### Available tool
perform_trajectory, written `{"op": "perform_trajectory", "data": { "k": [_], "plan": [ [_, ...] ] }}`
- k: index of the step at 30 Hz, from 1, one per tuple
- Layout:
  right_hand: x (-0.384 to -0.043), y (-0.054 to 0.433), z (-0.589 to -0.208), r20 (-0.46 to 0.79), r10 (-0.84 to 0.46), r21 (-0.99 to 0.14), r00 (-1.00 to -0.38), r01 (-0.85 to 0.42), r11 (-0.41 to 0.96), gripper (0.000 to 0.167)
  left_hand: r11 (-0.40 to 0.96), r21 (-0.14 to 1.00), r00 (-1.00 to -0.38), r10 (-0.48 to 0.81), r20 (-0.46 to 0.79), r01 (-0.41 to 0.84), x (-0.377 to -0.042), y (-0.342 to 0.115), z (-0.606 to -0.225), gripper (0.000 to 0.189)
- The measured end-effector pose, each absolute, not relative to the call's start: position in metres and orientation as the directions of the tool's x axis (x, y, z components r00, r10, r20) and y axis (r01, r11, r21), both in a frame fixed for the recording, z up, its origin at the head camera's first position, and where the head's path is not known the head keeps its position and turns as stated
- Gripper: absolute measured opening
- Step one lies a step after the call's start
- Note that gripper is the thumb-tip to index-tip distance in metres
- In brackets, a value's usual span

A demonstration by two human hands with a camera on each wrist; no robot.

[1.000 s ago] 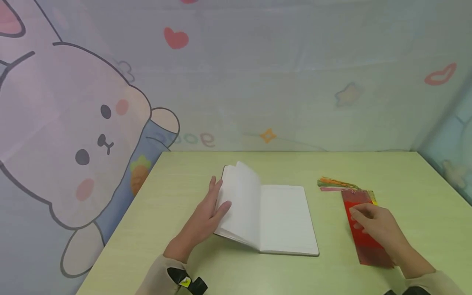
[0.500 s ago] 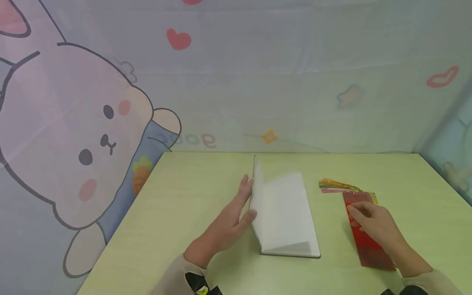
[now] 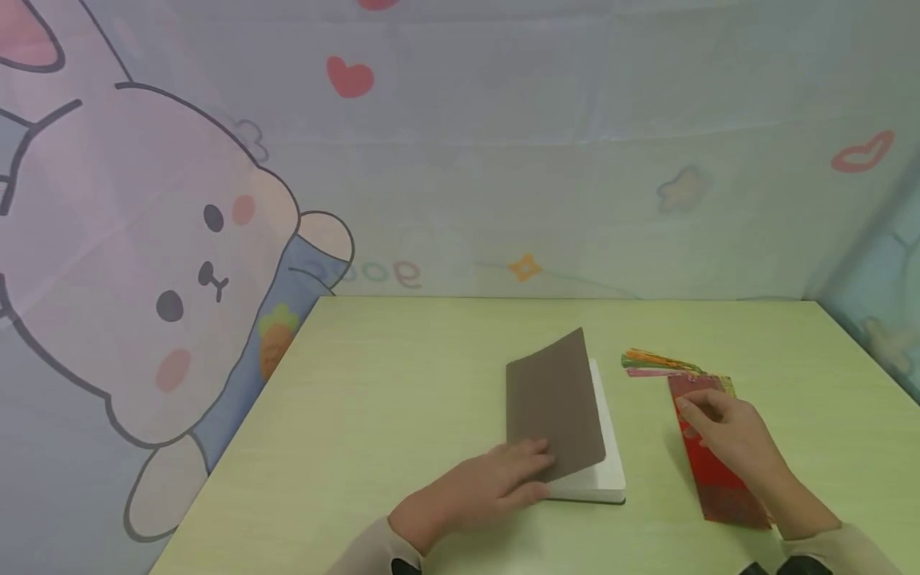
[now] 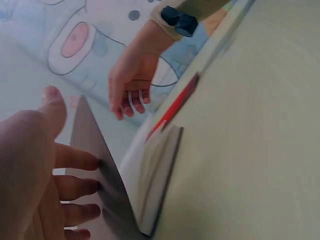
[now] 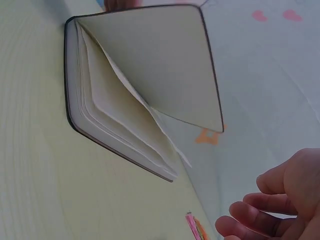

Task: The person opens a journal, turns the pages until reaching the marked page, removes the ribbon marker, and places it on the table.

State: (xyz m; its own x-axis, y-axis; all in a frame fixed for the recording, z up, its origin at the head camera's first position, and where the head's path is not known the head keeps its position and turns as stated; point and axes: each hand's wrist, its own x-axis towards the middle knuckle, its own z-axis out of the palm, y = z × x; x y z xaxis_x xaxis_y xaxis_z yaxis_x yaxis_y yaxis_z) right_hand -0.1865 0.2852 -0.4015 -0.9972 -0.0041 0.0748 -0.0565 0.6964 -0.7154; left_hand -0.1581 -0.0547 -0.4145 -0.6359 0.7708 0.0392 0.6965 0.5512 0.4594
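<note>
A notebook (image 3: 549,399) with a grey-brown cover lies mid-table. Its cover slants partly raised over the white pages, which show along the right side and lower edge. My left hand (image 3: 489,487) lies with fairly straight fingers against the outside of the cover, near its lower left; the left wrist view shows the fingertips (image 4: 92,186) touching it. Over a red tasselled bookmark (image 3: 719,491) hovers my right hand (image 3: 743,447), fingers loosely bent. Nothing is between its thumb and fingers in the right wrist view, where the notebook pages (image 5: 120,100) fan apart under the cover.
Orange, green and pink tassels (image 3: 657,362) spread left from the bookmark's top, and a yellow strip (image 3: 730,386) peeks out beneath it. A printed cloth backdrop (image 3: 575,160) stands behind the pale green table (image 3: 388,359).
My left hand has swept rightward, swinging the notebook's left cover and pages up and over to the right, so the cover's outside now faces up. My right hand has stayed over the bookmark.
</note>
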Motion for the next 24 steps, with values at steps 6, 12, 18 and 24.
{"op": "perform_trajectory", "data": {
  "k": [6, 12, 18, 24],
  "plan": [
    [-0.187, 0.283, -0.401, 0.117, -0.010, -0.695, -0.993, -0.089, 0.714, 0.047, 0.581, 0.338, -0.600, 0.798, -0.055, 0.741, -0.158, -0.048, -0.433, 0.060],
    [-0.189, 0.277, -0.401, 0.203, -0.025, -0.626, -0.979, -0.149, 0.766, 0.043, 0.589, 0.240, -0.596, 0.801, -0.051, 0.771, -0.159, -0.045, -0.447, 0.058],
    [-0.191, 0.270, -0.403, 0.285, -0.072, -0.583, -0.956, -0.232, 0.779, 0.037, 0.614, 0.217, -0.627, 0.779, -0.009, 0.759, -0.161, -0.049, -0.445, 0.062],
    [-0.191, 0.264, -0.411, 0.482, -0.204, -0.380, -0.852, -0.413, 0.828, 0.024, 0.689, 0.278, -0.725, 0.687, 0.044, 0.669, -0.166, -0.065, -0.436, 0.065]
  ]
}}
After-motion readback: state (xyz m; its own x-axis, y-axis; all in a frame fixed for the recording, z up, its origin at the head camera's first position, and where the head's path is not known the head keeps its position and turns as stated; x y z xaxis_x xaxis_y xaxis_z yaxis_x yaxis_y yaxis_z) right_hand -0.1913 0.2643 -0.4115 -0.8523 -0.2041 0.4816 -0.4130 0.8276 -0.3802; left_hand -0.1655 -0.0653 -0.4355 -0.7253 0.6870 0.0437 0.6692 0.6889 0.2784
